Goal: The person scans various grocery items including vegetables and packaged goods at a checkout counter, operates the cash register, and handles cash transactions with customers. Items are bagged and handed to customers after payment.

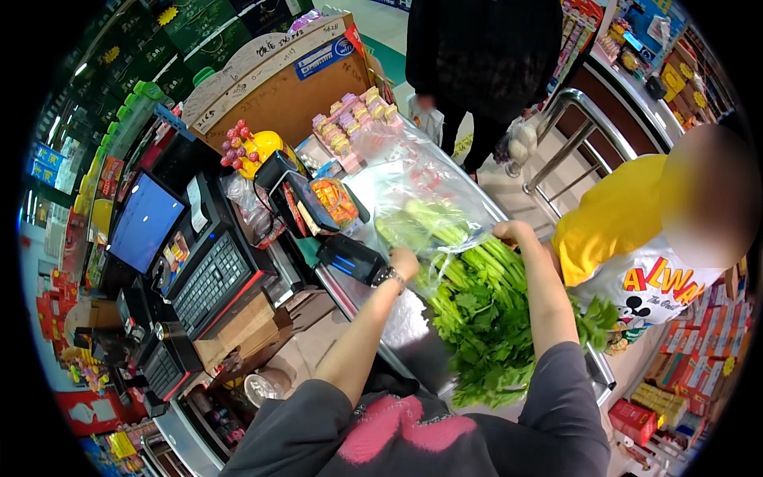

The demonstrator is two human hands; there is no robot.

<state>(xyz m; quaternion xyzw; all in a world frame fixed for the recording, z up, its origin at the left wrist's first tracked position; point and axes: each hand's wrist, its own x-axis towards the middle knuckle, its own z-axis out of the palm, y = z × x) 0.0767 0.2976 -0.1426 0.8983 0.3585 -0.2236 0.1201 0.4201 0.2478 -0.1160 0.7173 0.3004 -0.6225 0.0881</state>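
On the checkout counter (402,322) lies a large bunch of leafy green celery (483,310), its pale stalks pointing away from me and its leaves near my body. A clear plastic bag (435,185) with red print covers the stalk ends. My left hand (404,264), with a bracelet at the wrist, is closed at the bag's left edge. Across the stalks, my right hand (514,232) grips the bag's right edge. The fingertips of both hands are partly hidden. Close to my left hand sits a black device (351,259) with blue lights.
Left are a keyboard (211,286) and a monitor (146,220). Lollipops (241,146) and small pink-and-yellow packages (351,122) stand farther back. A person in black (483,59) stands beyond the counter; another in a yellow-and-white shirt (620,220) is at the right, near a metal railing (572,137).
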